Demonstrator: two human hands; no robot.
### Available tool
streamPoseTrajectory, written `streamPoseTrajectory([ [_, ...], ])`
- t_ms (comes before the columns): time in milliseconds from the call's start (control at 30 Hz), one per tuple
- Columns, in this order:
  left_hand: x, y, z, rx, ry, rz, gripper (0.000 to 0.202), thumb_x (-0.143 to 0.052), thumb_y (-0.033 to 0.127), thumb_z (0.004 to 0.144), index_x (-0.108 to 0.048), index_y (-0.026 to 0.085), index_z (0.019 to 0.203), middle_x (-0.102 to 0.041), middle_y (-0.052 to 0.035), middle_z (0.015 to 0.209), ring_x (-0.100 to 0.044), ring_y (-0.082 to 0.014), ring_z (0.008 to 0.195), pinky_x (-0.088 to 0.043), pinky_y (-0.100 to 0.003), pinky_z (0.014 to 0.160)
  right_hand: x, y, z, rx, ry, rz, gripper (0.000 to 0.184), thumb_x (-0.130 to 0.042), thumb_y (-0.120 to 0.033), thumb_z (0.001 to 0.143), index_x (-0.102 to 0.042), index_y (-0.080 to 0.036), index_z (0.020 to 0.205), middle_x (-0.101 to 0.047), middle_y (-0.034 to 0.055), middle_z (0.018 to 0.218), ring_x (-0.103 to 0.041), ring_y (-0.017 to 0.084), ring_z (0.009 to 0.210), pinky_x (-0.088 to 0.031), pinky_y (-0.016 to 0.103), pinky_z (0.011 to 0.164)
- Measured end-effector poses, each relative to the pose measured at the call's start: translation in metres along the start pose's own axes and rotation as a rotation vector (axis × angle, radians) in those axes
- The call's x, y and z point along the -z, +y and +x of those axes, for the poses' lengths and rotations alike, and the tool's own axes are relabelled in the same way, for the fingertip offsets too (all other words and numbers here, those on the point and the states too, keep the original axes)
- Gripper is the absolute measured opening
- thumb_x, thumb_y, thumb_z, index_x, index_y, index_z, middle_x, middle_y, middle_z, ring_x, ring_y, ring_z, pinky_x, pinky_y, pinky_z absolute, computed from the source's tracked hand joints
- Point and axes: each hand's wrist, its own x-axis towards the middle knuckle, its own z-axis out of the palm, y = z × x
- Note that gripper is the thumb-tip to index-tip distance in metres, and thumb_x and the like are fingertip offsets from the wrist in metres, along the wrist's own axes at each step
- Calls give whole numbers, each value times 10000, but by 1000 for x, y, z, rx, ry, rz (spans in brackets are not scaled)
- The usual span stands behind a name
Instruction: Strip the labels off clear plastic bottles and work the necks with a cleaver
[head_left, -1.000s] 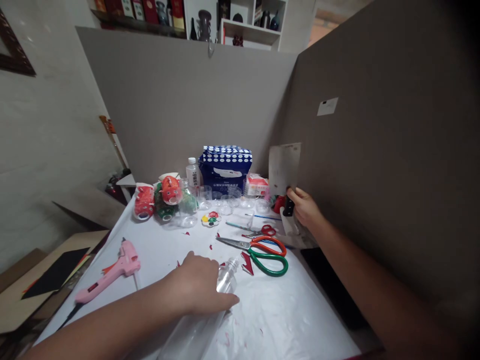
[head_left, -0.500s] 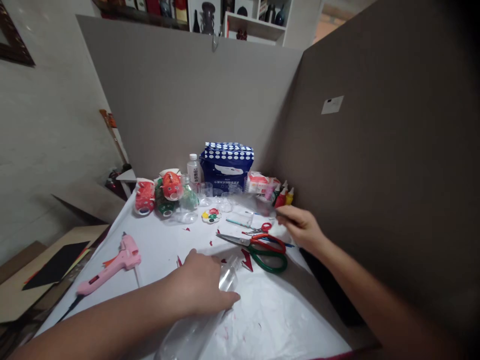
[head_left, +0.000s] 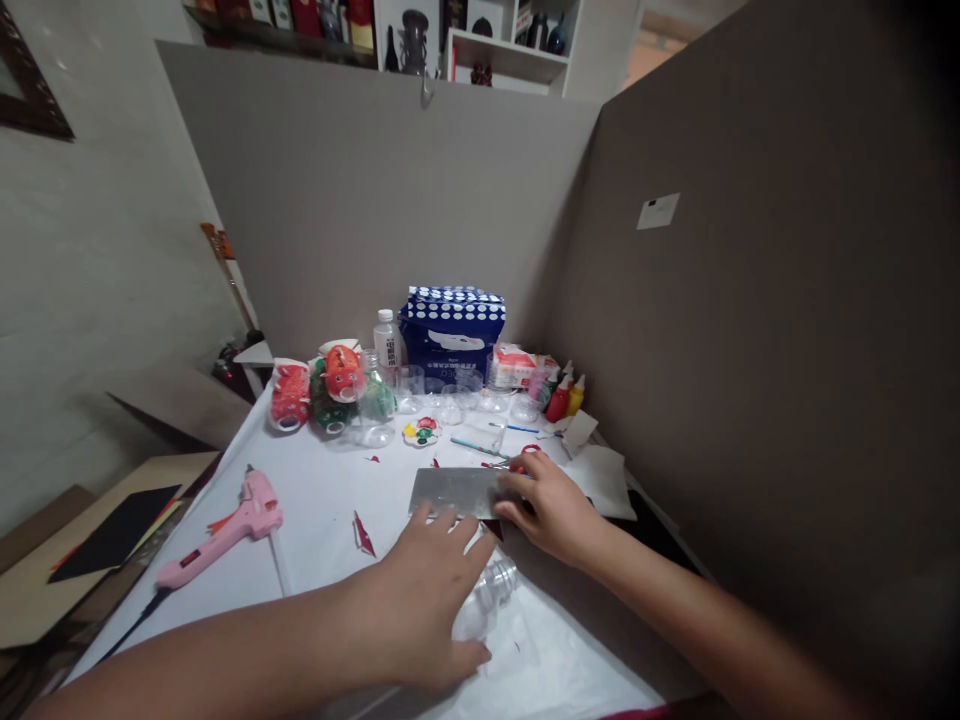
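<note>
My left hand lies over a clear plastic bottle on the white-covered table, its fingers and thumb curved around it. The bottle is on its side, neck toward the right; the hand hides most of its body. My right hand is closed at the right end of a cleaver with a broad grey rectangular blade. The blade is held level just beyond my left fingertips, apart from the bottle neck. Its handle is hidden in the hand. Red-handled scissors show only partly behind my right hand.
A pink glue gun lies at left. Red scraps dot the cloth. Behind are painted bottle figures, a paint palette, a blue bag, clear cups and paint bottles. White paper lies right; grey partitions stand behind.
My right hand has come left and nearer, bringing the cleaver blade in front of the scissors. The bottle and left hand have shifted slightly right. White paper now shows at the right.
</note>
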Motion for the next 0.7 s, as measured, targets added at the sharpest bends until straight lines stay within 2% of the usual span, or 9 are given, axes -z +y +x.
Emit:
streamPoseTrajectory([
  [100, -6, -6, 3, 2, 8, -27, 896, -559, 635, 691, -330, 187, 1432, -395, -171, 1431, -324, -384, 1309, -143, -564, 1094, -3, 4, 30, -42, 42, -29, 430, -571, -342, 848, -532, -254, 1267, -527, 137, 1249, -478, 296, 1130, -426, 444, 912],
  [200, -8, -9, 5, 30, -25, -52, 973, -544, 661, 686, -257, 160, 1469, -320, -182, 1489, -249, -384, 1367, -114, -563, 1113, -18, 11, 63, -82, 53, -50, 572, -617, -365, 824, -434, -225, 1348, -446, 144, 1359, -421, 310, 1221, -385, 482, 977],
  [300, -8, -11, 6, 94, -55, -73, 1042, -558, 656, 667, -198, 119, 1484, -345, -206, 1474, -278, -394, 1359, -129, -571, 1114, -34, 21, 87, -123, 48, -46, 482, -576, -385, 870, -465, -207, 1304, -480, 111, 1330, -494, 275, 1160, -416, 506, 951],
  [433, -9, -13, 8, 160, -90, -91, 1093, -558, 653, 659, -144, 75, 1489, -445, -232, 1400, -380, -397, 1302, -184, -557, 1107, -44, 34, 93, -155, 61, 10, 367, -546, -359, 899, -527, -200, 1229, -544, 87, 1251, -560, 230, 1066, -470, 467, 899],
  [567, -16, -17, 10, 138, -68, -72, 1090, -538, 655, 659, -171, 34, 1475, -437, -263, 1394, -405, -392, 1286, -226, -533, 1102, -36, 49, 86, -184, 136, 135, 361, -559, -363, 891, -541, -183, 1204, -570, 80, 1199, -572, 226, 1038, -479, 460, 876],
  [700, -20, -18, 10, 131, -70, -72, 1068, -533, 637, 660, -191, 32, 1471, -435, -266, 1394, -431, -393, 1264, -265, -526, 1090, -7, 76, 90, -237, 328, 313, 395, -602, -364, 848, -503, -181, 1184, -602, 67, 1093, -599, 200, 944, -502, 397, 817],
])
